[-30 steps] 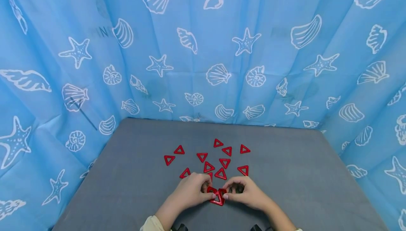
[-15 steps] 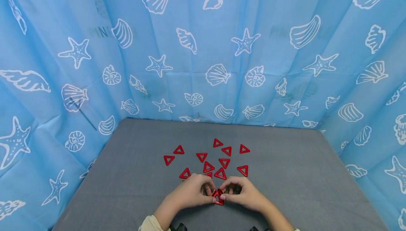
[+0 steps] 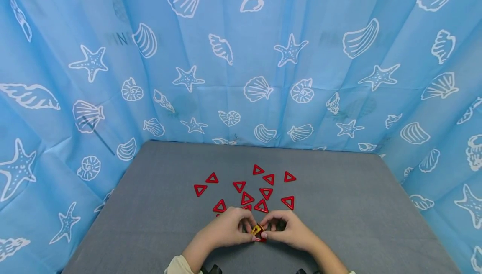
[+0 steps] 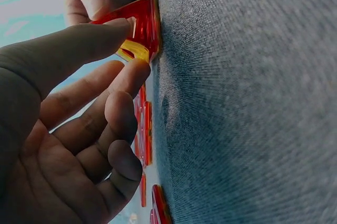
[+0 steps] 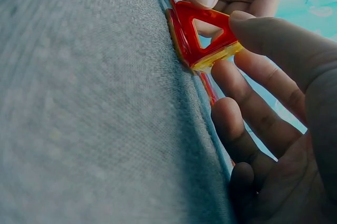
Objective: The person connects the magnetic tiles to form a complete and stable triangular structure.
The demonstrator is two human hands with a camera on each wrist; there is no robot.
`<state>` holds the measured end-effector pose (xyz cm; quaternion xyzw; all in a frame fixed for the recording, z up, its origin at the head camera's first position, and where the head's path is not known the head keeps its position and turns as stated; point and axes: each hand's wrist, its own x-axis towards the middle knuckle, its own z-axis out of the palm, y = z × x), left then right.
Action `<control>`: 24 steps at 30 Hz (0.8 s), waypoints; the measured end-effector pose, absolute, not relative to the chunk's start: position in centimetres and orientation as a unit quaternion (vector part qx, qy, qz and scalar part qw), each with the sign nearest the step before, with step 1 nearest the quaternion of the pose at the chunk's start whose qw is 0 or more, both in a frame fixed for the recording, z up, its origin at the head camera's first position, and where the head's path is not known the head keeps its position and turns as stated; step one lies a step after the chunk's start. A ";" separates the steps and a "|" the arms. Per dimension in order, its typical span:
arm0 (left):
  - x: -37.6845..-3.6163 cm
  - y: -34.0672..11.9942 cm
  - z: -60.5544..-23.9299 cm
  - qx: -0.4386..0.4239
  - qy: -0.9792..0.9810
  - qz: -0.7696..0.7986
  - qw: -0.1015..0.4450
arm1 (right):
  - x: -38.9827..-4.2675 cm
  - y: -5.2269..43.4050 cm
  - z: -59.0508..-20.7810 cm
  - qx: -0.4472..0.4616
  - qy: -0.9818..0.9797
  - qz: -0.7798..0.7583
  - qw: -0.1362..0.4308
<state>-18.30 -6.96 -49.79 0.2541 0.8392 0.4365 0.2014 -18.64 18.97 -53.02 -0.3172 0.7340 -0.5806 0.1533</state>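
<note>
Left hand (image 3: 226,228) and right hand (image 3: 290,230) are pinching joined triangles (image 3: 258,231) upright on worktop (image 3: 150,224); assembly step, next needing a loose triangle (image 3: 261,206).

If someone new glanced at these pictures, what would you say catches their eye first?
Probably the two hands meeting at the near edge of the grey table: left hand and right hand pinch a small red triangle piece between them. Just beyond lie scattered red triangles, before a blue seashell curtain.
</note>
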 end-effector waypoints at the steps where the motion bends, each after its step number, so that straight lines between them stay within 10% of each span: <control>1: -18.3 -7.0 -49.8 0.255 0.839 0.436 0.202 | -18.6 18.9 -53.0 -0.317 0.733 -0.582 0.154; 24: -18.1 -7.0 -49.6 0.252 0.829 0.450 0.219 | -18.6 19.0 -53.1 -0.327 0.724 -0.591 0.138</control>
